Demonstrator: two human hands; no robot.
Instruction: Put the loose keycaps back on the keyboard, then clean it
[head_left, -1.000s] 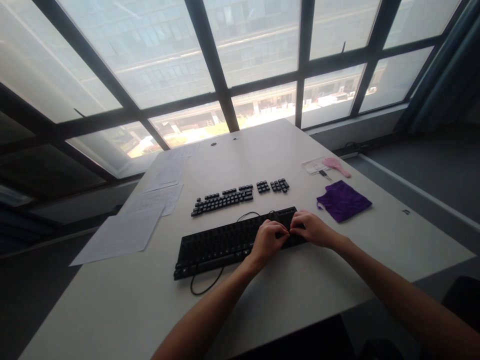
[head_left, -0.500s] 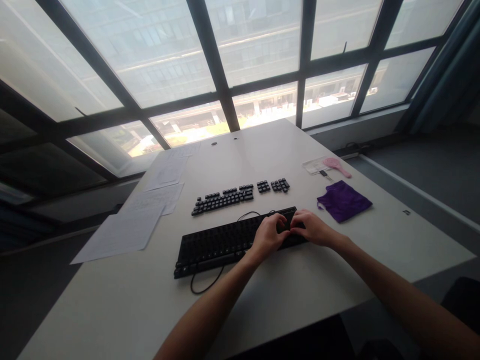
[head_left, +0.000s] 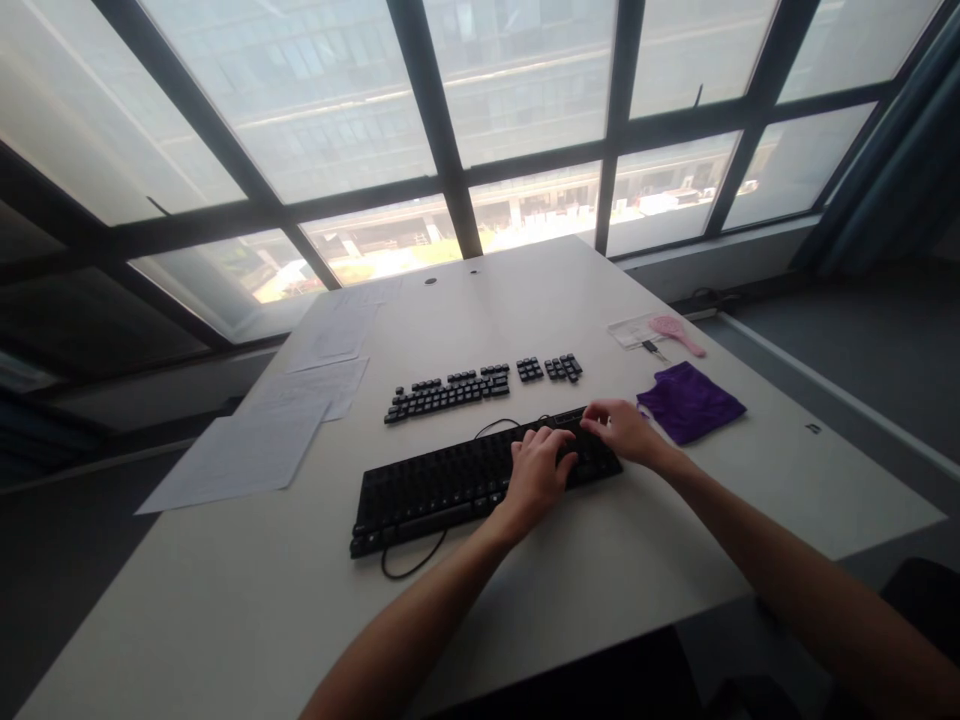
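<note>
A black keyboard (head_left: 427, 485) lies on the white table, most of its loose keycaps (head_left: 450, 393) standing in rows just behind it. My left hand (head_left: 538, 468) rests over the right half of the keyboard with its fingers apart and nothing visible in them. My right hand (head_left: 619, 428) is at the keyboard's upper right corner, its thumb and fingertips pinched together. Whatever may be between those fingertips is too small to make out. Smaller groups of keycaps (head_left: 529, 370) stand behind the hands.
White papers (head_left: 240, 455) lie along the table's left side. To the right are a purple cloth pouch (head_left: 691, 402), a pink hairbrush (head_left: 677, 335) and a small black tool (head_left: 650, 347). A cable (head_left: 412, 574) loops in front of the keyboard. Windows stand beyond the table.
My hands have moved apart. The right one has shifted up and right to the keyboard's corner; the left one has opened its fingers over the keys.
</note>
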